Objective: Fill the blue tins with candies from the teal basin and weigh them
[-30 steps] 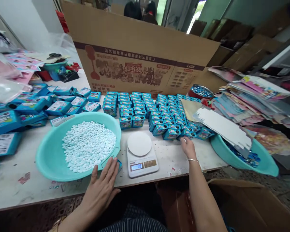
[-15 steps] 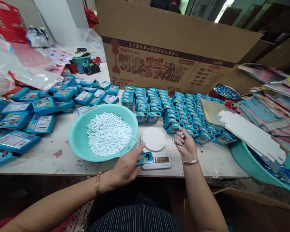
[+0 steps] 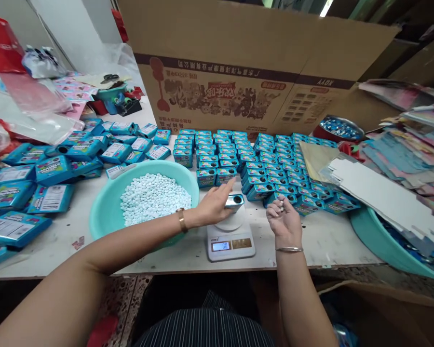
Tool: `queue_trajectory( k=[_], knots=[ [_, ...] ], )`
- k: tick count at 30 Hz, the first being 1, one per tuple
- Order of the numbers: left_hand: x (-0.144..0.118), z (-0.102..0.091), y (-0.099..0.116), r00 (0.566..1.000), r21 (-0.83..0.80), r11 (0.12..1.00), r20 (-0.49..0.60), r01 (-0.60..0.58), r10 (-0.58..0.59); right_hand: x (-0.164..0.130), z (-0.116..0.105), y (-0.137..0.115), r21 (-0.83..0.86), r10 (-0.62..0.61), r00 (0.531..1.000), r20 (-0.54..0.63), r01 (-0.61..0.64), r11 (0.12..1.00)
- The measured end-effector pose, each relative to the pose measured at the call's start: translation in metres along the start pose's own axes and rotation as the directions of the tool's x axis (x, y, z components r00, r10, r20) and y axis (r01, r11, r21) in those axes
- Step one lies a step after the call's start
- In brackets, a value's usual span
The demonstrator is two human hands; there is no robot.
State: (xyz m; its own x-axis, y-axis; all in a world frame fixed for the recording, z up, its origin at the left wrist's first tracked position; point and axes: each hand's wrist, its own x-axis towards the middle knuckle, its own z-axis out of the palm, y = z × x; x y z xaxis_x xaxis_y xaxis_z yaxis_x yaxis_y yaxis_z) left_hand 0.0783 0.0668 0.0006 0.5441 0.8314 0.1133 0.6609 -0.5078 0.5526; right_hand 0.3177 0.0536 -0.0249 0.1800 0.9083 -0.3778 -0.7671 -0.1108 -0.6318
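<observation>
My left hand (image 3: 215, 206) has its fingers along the side of a small blue box (image 3: 235, 200) with a dark round hole on top. The box is upright at the plate of a white kitchen scale (image 3: 231, 246); whether it rests on the plate I cannot tell. The scale's display seems to read 0.0. Right of the scale, my right hand (image 3: 285, 219) is turned palm up, its fingers curled around white tablets (image 3: 281, 205), of which only a bit shows. Left of the scale, a turquoise basin (image 3: 103, 207) holds many white tablets (image 3: 155, 197).
Rows of blue boxes (image 3: 217, 161) stand behind the scale. More blue boxes (image 3: 50, 168) lie heaped at the left. A tall cardboard carton (image 3: 217, 48) walls the back. At the right are a second turquoise basin (image 3: 369, 236), a white card stack (image 3: 383, 197) and piled printed sheets (image 3: 412, 159).
My left hand has carried the blue box from in front of the scale up to its plate and turned it upright. My right hand stays curled nearby. The view has shifted slightly.
</observation>
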Motion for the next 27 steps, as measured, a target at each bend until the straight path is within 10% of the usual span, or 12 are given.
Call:
queue_trajectory(
  k=[11,27],
  knots=[
    [-0.059,-0.042,-0.026,0.984,0.004,1.0,-0.176,0.01,-0.009,-0.008,-0.019,0.017,-0.042,-0.1,0.969,-0.226,0.093,0.995],
    [-0.05,-0.028,-0.017,0.994,0.051,0.998,-0.105,0.026,-0.021,-0.009,0.073,0.038,-0.12,-0.215,0.976,0.014,0.215,0.969]
  ],
)
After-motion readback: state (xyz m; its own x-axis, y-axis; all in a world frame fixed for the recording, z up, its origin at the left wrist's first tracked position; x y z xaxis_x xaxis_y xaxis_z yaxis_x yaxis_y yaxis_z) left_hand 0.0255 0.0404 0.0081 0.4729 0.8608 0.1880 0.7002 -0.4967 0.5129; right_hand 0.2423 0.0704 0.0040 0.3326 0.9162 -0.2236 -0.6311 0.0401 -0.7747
